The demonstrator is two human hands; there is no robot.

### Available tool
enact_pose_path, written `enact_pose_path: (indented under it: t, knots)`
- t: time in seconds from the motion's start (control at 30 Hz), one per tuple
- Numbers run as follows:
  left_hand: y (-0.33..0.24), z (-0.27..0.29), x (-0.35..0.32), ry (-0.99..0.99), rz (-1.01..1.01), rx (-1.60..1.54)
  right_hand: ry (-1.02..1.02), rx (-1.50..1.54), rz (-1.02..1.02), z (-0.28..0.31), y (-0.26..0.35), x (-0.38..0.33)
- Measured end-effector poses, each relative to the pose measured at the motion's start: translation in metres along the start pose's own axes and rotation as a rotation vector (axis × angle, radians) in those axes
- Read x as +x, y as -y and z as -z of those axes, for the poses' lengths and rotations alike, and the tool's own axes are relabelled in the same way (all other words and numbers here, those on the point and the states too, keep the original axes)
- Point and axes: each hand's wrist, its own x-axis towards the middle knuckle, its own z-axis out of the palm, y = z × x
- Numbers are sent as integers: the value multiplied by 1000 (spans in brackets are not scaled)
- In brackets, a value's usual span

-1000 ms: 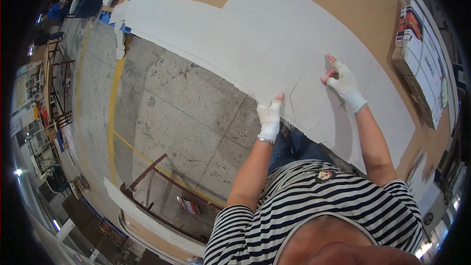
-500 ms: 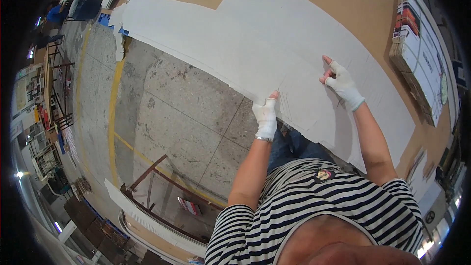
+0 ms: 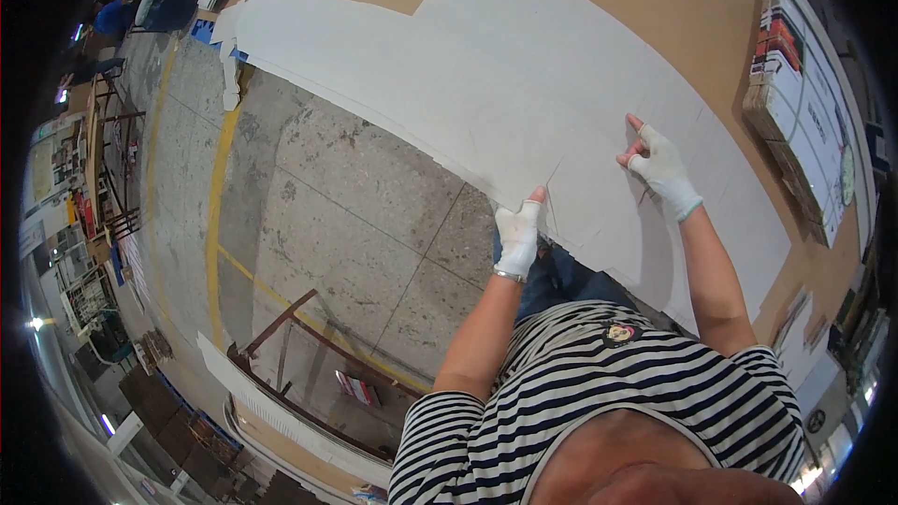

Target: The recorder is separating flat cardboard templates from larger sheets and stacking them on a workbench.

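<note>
One white sheet [image 3: 449, 84] beneath half-open right hand [image 3: 662, 166]; left hand [image 3: 517, 230] gripping its edge.

One white-gloved left hand [image 3: 517, 232] and one white-gloved right hand [image 3: 660, 166] are counted — two in all. One broad, flat white sheet [image 3: 449, 84] is seen uppermost; any layers beneath cannot be numbered. Also counted are one strapped rectangular bundle [image 3: 800, 122] in white, orange and brown, one silver-coloured wristband [image 3: 510, 276], one dark-and-white striped shirt [image 3: 599, 369] and one small red-and-white box-shaped packet [image 3: 356, 388].

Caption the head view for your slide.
Gloved left hand at the edge of a white sheet, gloved right hand over it.
</note>
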Motion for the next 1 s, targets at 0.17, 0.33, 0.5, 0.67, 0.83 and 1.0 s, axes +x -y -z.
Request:
enact_pose_path:
  t: [0.17,0.33,0.5,0.67,0.83,1.0]
  knots:
    - [0,0,0,10,-34,-9,21,7,25,3,0,-1]
    - [3,-2,1,0,-68,-70,35,10,44,5,0,-3]
    - [6,-2,2,1,-28,-64,45,23,47,5,-4,0]
    - [9,-2,-4,4,-52,-95,53,109,41,5,-4,-5]
    - [8,-1,-7,30,28,-14,30,109,46,5,-2,-12]
    - [4,-4,-8,4,46,-18,0,35,28,8,-7,-13]
